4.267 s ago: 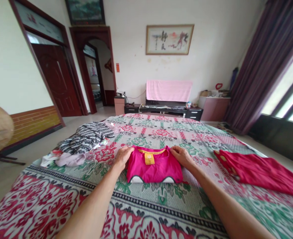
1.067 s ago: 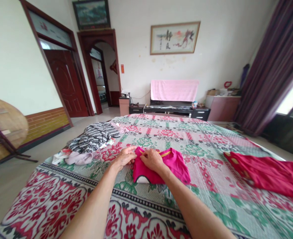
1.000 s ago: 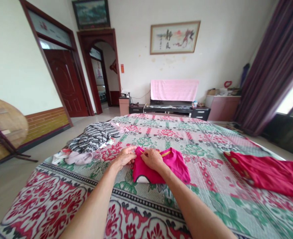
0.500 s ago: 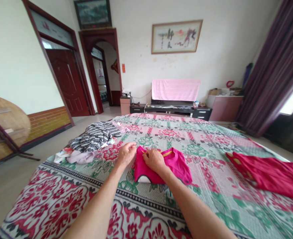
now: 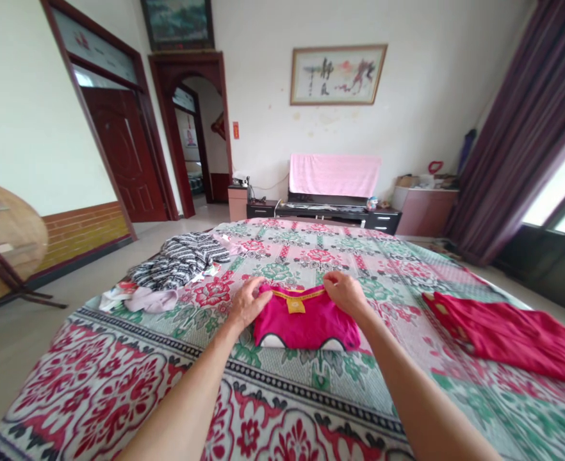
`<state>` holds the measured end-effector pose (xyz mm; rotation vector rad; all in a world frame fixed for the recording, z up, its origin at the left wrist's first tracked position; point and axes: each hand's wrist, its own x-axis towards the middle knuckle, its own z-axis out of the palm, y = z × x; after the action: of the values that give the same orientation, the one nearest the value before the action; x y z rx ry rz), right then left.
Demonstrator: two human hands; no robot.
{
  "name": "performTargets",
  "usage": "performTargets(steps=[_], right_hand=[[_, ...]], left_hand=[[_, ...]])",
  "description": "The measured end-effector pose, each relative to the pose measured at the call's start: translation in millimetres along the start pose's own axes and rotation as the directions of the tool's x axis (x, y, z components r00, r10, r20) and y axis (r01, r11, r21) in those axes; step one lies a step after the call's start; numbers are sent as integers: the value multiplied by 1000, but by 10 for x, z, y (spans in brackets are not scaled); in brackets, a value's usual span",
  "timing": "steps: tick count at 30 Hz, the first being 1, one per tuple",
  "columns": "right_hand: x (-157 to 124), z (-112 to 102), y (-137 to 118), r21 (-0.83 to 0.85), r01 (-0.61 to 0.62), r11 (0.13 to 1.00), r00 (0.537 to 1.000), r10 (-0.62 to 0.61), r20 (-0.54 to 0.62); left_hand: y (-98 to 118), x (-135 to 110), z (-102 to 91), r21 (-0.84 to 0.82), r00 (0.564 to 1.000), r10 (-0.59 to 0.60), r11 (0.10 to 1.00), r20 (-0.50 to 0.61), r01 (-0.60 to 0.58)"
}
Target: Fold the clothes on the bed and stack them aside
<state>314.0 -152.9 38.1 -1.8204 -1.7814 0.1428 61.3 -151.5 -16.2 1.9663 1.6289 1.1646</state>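
A folded magenta shirt (image 5: 306, 323) with a yellow collar band and yellow label lies on the floral bedspread (image 5: 282, 397) in front of me. My left hand (image 5: 246, 304) rests on the shirt's left collar corner, fingers curled on the cloth. My right hand (image 5: 343, 291) pinches the right end of the collar. Both forearms reach in from the bottom of the view.
A red garment (image 5: 498, 333) lies spread at the bed's right. A pile with a black-and-white striped garment (image 5: 177, 262) and pale clothes sits at the left. Beyond the bed stand a low TV cabinet (image 5: 321, 211) under a pink cloth, a wooden table (image 5: 4, 237) at left and dark curtains at right.
My right hand has moved from the collar's left part, close to my left hand, out to the collar's right end. The yellow label now shows. The view has shifted slightly.
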Motion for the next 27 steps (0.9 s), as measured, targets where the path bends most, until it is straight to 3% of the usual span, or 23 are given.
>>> performTargets(steps=[2,3,5,7,10,18,27], right_hand=[[-73,-40,212,-82,-46,996,999,48,17],[-109,-52,304,-109,-74,991,996,79,44],[-168,-65,444,-126,-116,985,983,133,129],[-207,-69,516,-92,-136,986,965,153,211],[-238,-78,524,18,-150,989,944,138,300],[-256,-210,597,200,-262,944,776,83,625],[-260,-237,639,311,-297,903,756,23,654]], left_hand=[[36,13,-80,19,984,-165,986,-65,166],[55,14,-125,44,971,-236,970,-45,238],[101,-3,-218,95,930,-350,935,111,341],[156,-45,-301,127,856,-416,909,306,396],[245,-131,-377,157,786,-413,909,461,386],[280,-213,-412,64,732,-364,913,576,403],[212,-187,-459,-63,645,-340,854,684,517]])
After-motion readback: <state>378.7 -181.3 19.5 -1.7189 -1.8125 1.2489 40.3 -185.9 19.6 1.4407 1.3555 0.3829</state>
